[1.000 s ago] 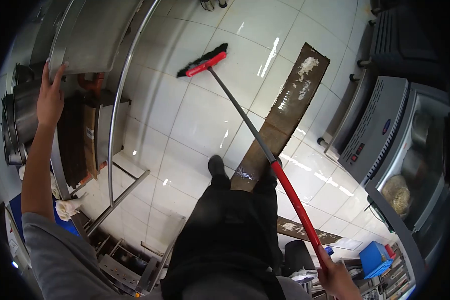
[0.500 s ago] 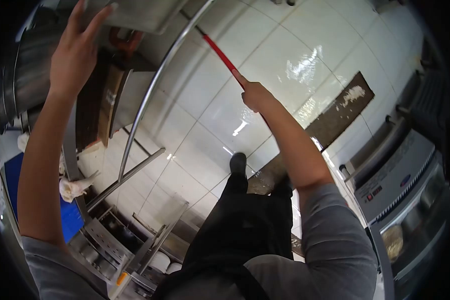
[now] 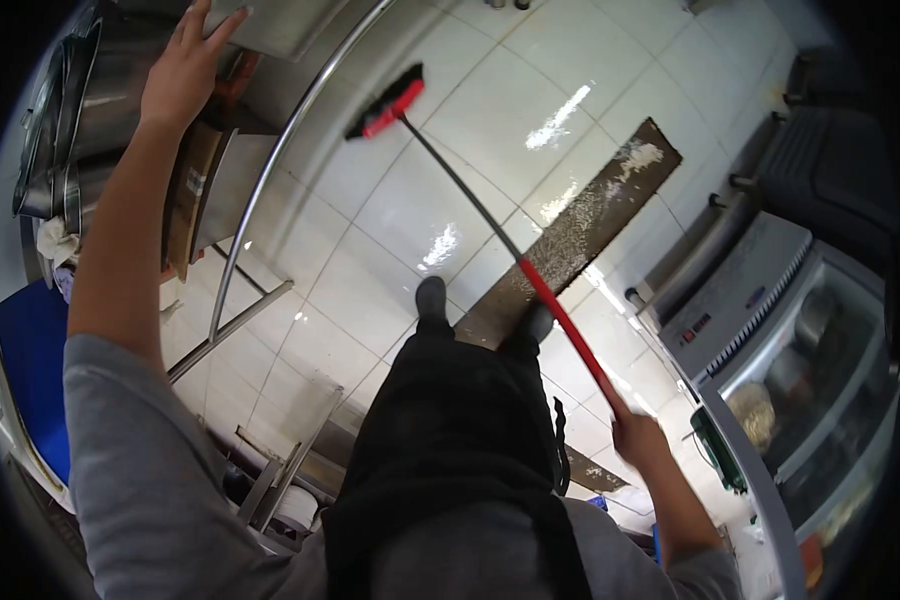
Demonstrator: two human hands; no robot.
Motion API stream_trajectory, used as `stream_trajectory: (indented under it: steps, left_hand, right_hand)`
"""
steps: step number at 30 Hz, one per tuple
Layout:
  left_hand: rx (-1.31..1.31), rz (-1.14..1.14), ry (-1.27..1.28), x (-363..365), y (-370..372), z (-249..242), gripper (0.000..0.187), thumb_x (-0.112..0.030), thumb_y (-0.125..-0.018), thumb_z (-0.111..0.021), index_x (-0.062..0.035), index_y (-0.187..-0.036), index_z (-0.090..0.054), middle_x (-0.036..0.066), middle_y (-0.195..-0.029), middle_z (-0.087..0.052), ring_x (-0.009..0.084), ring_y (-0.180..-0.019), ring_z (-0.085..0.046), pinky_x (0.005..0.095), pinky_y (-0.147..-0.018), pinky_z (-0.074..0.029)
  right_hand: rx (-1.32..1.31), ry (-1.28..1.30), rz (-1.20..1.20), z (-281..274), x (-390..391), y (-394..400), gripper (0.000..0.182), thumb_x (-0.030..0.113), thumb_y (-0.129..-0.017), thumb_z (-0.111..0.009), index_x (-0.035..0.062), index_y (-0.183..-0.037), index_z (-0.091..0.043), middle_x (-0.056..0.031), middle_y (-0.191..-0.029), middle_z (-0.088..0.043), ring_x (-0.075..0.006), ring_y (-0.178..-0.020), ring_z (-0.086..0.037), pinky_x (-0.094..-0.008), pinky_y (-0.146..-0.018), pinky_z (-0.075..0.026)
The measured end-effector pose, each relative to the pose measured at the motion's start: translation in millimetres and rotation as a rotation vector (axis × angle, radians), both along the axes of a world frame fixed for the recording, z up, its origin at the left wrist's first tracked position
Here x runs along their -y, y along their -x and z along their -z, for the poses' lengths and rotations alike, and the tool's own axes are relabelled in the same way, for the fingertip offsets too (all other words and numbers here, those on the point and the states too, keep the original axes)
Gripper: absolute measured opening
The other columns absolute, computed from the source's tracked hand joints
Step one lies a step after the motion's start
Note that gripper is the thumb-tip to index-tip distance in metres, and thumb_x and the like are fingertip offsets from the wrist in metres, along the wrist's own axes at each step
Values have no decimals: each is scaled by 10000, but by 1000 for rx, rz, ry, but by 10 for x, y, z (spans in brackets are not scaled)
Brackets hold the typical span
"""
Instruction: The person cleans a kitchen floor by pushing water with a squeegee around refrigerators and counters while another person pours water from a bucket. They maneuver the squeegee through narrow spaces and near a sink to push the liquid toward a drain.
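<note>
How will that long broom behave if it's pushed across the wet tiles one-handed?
The broom is probably stiff: its handle runs straight from head to grip. Held only at the far end by the right hand, its head may wander sideways. The glossy floor looks wet, so the bristles likely slide easily.

The right hand [image 3: 638, 438] grips a red-handled broom [image 3: 490, 235] on the white tiled floor [image 3: 490, 120], while the left hand [image 3: 182, 72] rests on a steel counter [image 3: 280, 25].

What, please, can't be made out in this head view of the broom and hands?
- Right hand: palm side of its grip on the broom is hidden.
- Left hand: what the fingertips touch is cut by the top edge.
- Containers' contents in the case: blurred behind glass.
</note>
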State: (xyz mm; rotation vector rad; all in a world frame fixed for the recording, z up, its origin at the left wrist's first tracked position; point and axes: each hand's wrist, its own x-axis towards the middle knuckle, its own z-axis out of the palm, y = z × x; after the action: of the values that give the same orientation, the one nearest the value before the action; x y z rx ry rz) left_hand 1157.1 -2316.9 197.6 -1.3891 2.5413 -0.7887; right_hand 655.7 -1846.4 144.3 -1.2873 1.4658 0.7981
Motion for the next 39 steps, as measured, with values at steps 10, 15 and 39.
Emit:
stream_trajectory:
  steps: [10,15,39]
  left_hand:
    - [17,-40,-5,-36,21,-63,678,28,-792,-515,-347,-1348,-410,22,-1495,-256,296,-1316,-386,401,-942,-506]
    - [-15,-10,-20,-48,-9,-68,587,-41,-838,-508,-302,-1357,-426,39,-1514,-223,322,-1317,-386,432,-971,-482]
    - [-17,-42,-95,-164,-5,-176,487,-68,-801,-559,-203,-1268,-528,168,-1469,-279,376,-1281,-406,407,-954,-483]
  right_hand:
    - [22,-242,80,-1726,-11,-283,759,199,-894,-536,324,-1492,-86,-204,-694,-633,-385,-670,-640,-506,-660,-504]
    - [222,73,39,365,1076,-1024,722,226,-911,-533,428,-1469,-122,-228,-799,-639,-388,-744,-640,-469,-698,-514]
    - [304,-5,497,757,178,-744,482,261,-993,-442,388,-1443,-327,-12,-692,-517,-101,-499,-443,-273,-476,-422]
